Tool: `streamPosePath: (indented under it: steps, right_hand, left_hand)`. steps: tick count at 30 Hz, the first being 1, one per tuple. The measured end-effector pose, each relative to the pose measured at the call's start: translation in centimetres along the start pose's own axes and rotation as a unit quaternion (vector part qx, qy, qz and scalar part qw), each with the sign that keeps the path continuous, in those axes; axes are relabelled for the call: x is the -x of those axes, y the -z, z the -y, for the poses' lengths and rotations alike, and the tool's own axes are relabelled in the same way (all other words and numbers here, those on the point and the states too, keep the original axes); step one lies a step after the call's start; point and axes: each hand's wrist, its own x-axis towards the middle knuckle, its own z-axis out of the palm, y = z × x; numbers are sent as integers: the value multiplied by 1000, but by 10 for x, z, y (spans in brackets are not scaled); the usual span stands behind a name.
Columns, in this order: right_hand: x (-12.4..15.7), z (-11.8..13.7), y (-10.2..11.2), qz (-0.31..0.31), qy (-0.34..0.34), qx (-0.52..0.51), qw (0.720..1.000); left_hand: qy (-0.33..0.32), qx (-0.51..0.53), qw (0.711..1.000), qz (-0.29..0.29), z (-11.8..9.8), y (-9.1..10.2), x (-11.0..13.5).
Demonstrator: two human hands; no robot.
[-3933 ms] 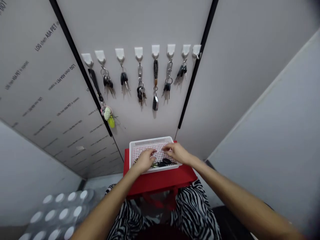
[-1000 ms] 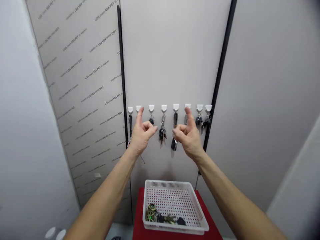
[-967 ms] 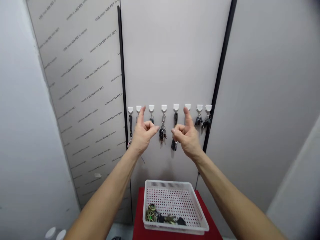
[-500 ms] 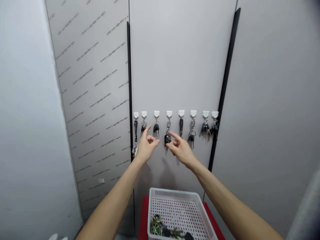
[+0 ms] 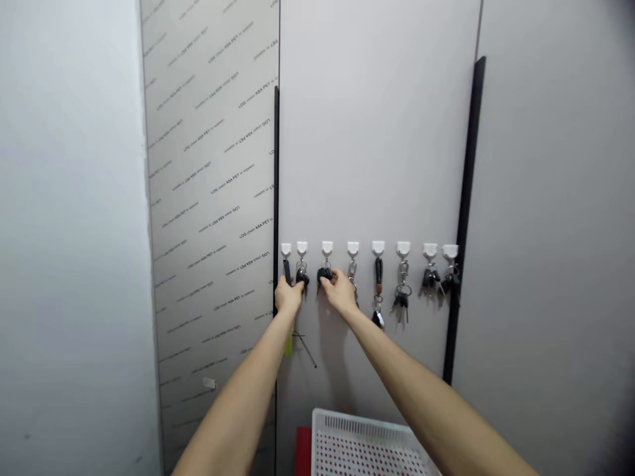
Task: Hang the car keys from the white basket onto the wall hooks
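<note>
Several white hooks point(image 5: 352, 248) run in a row across the pale panel, with keys hanging from them. My left hand point(image 5: 288, 299) is at the second hook from the left, its fingers closed around a bunch of keys point(image 5: 303, 276). Just left of those fingers hangs a black strap point(image 5: 286, 271), its lower part behind my hand. At the third hook, my right hand point(image 5: 340, 292) pinches another bunch of black-headed keys point(image 5: 325, 272) between thumb and index finger. Both bunches still hang from their hooks. A metal clip chain point(image 5: 352, 271) hangs right beside my right hand, partly covered by it.
Further right hang a braided strap with a fob point(image 5: 379, 274), a ringed key bunch point(image 5: 401, 297) and more keys point(image 5: 430, 277). Below stands a white perforated basket point(image 5: 364, 423) on something red point(image 5: 303, 449). Black vertical strips point(image 5: 469, 198) edge the panel.
Both hands have moved to the keys, my left onto the second hook's bunch and my right leftward onto the third's. The view has tilted up, so the basket sits lower and its contents are out of view.
</note>
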Motion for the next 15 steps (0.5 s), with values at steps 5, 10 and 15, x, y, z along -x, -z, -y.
streamPosePath:
  steps: [5, 10, 15]
  right_hand:
    - [-9, -2, 4, -14, 24, -95, 995]
    - [-28, 22, 19, -31, 54, -97, 993]
    - [-26, 44, 32, 68, 52, -82, 993]
  left_hand:
    - [-14, 73, 996, 49, -2, 9, -8]
    - [-57, 141, 986, 71, -28, 30, -14]
    - [-104, 132, 981, 92, -66, 41, -30]
